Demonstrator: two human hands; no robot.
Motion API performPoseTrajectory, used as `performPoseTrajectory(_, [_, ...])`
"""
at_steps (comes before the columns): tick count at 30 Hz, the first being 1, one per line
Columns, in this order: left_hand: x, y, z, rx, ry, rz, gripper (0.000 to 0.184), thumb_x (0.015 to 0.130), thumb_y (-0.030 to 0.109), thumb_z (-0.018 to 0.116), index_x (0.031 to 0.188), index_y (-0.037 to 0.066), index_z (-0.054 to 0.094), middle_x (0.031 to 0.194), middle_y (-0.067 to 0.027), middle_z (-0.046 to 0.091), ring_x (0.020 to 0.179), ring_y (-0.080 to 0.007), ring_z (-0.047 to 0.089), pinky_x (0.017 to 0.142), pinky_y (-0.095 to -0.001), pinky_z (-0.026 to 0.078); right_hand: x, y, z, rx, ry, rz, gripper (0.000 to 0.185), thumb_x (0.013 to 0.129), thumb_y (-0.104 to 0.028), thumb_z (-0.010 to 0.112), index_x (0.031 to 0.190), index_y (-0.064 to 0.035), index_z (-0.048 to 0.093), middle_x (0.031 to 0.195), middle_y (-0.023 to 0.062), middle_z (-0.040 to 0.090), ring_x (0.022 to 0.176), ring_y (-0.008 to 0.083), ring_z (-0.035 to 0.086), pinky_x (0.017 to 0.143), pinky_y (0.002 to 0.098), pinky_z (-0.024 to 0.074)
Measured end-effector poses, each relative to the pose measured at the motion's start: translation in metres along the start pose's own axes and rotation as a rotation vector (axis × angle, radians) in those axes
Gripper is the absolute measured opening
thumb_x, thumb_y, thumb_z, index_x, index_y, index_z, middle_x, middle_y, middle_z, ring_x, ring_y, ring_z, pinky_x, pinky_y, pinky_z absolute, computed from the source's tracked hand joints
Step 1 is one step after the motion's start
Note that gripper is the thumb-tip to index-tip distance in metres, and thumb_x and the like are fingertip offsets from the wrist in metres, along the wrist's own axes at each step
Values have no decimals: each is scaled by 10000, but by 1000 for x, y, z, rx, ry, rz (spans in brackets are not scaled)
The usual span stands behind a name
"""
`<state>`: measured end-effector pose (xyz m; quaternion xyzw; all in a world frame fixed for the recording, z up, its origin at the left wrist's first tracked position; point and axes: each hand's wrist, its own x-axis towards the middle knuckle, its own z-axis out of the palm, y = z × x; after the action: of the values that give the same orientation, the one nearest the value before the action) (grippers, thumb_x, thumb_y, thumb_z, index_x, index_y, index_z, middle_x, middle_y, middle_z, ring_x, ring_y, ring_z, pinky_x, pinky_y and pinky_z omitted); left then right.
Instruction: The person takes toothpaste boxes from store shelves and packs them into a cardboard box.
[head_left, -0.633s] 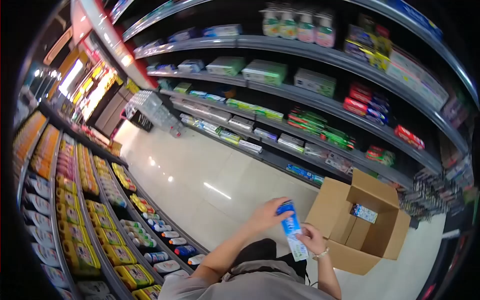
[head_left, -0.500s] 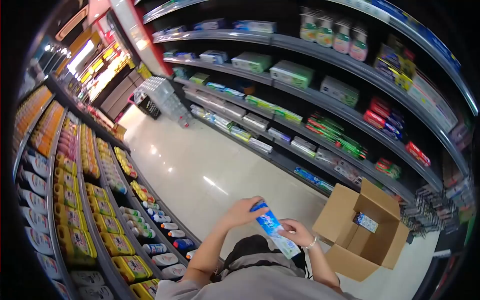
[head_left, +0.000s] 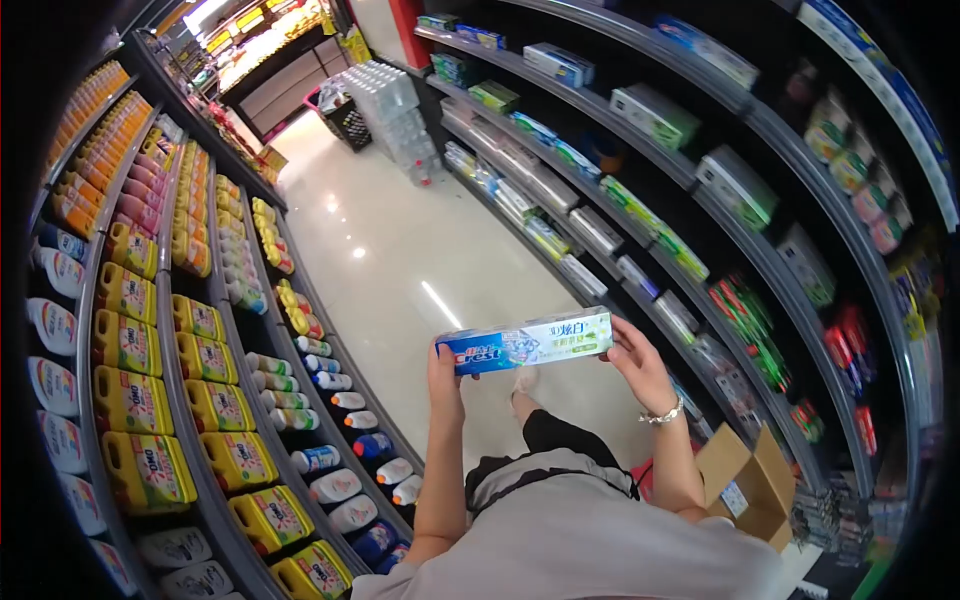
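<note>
A long blue-and-white Crest toothpaste box (head_left: pixel 525 341) is held level in front of my body, its printed face toward me. My left hand (head_left: pixel 446 374) grips the blue end, fingers partly hidden behind it. At the white end, my right hand (head_left: pixel 636 362) is closed on the box, with a bracelet on that wrist. To the lower right, an open cardboard carton (head_left: pixel 765 480) stands on the floor, partly cut off by my shirt, and a small blue-and-white box (head_left: pixel 735 498) lies inside it.
On the left, shelves hold yellow detergent jugs (head_left: pixel 136 399) and several white bottles (head_left: pixel 355 514). Shelves on the right carry boxed goods (head_left: pixel 655 115) and red and green packs (head_left: pixel 750 328). Along the aisle floor (head_left: pixel 400 270), a stack of clear bottles (head_left: pixel 388 115) stands beside a dark basket (head_left: pixel 347 124).
The toothpaste box has gone from steeply tilted near my waist to level and farther out. Both hands moved with it to its two ends. My view has turned left, away from the carton.
</note>
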<state>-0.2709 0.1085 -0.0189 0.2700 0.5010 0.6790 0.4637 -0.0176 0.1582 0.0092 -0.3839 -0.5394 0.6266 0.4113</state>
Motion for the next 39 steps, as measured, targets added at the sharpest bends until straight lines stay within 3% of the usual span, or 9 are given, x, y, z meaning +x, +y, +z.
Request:
performPoseTrajectory(2, [38,-4,-2,18,-13,24,390,905,401,349,1029,39,425,866,-70,524,711,-120,516,614,-250,432,51,2,11,73,-48,-43,499,825,-67,522,1277,-15,317,1138,117,484,864,136,527,762,243,433])
performPoseTrajectory(4, [81,2,5,83,89,20,446,889,452,353,1025,36,439,882,-74,535,740,-134,526,648,-255,439,102,1,24,-443,106,-213,496,826,-40,499,1282,1,309,1171,149,458,845,160,537,760,246,431])
performPoseTrajectory(5, [99,4,-3,129,48,1,500,880,482,345,1092,36,420,958,-73,524,821,-142,527,707,-271,439,123,-4,30,-366,99,-198,472,823,-30,491,1264,20,329,1161,164,454,855,175,532,765,253,427])
performPoseTrajectory(16, [274,-74,39,-111,-259,-251,662,841,531,384,1259,24,310,1119,-101,463,920,-186,522,704,-319,470,273,-58,-3,-815,217,-288,461,828,-78,455,1267,-29,324,1141,209,435,1029,350,460,853,342,392])
performPoseTrajectory(20, [349,-8,134,143,-422,-46,628,868,456,391,1278,-3,263,1143,-126,440,940,-183,500,737,-313,444,298,-75,-49,-805,574,-270,467,823,-108,486,1255,-12,339,1175,202,438,1062,338,460,877,347,383])
performPoseTrajectory(22, [380,19,189,253,-588,331,549,880,308,417,1280,-11,215,1126,-156,431,969,-219,462,790,-341,400,303,-79,-64,-627,825,-323,481,793,-70,529,1229,27,350,1188,190,450,1068,283,478,897,336,367])
performPoseTrajectory(28, [446,64,349,-64,-1162,960,569,770,120,532,1225,9,208,1086,-203,418,937,-291,446,829,-385,352,316,-141,-85,-604,1439,-790,512,766,0,475,1236,52,278,1227,200,411,1111,230,416,937,320,303])
performPoseTrajectory(33, [433,104,417,358,-1059,1081,375,802,62,481,1144,-33,359,1202,-187,353,1118,-324,334,957,-396,239,317,-184,-124,-894,1642,-663,488,780,-44,490,1220,54,304,1236,197,401,1121,273,415,985,373,231])
performPoseTrajectory(39, [431,86,437,640,-888,1282,370,813,163,517,1106,-36,409,1106,-189,444,1040,-324,401,944,-427,249,317,-177,-165,-1268,1712,-321,491,787,-149,504,1211,30,334,1228,188,405,1152,318,381,1001,473,169])
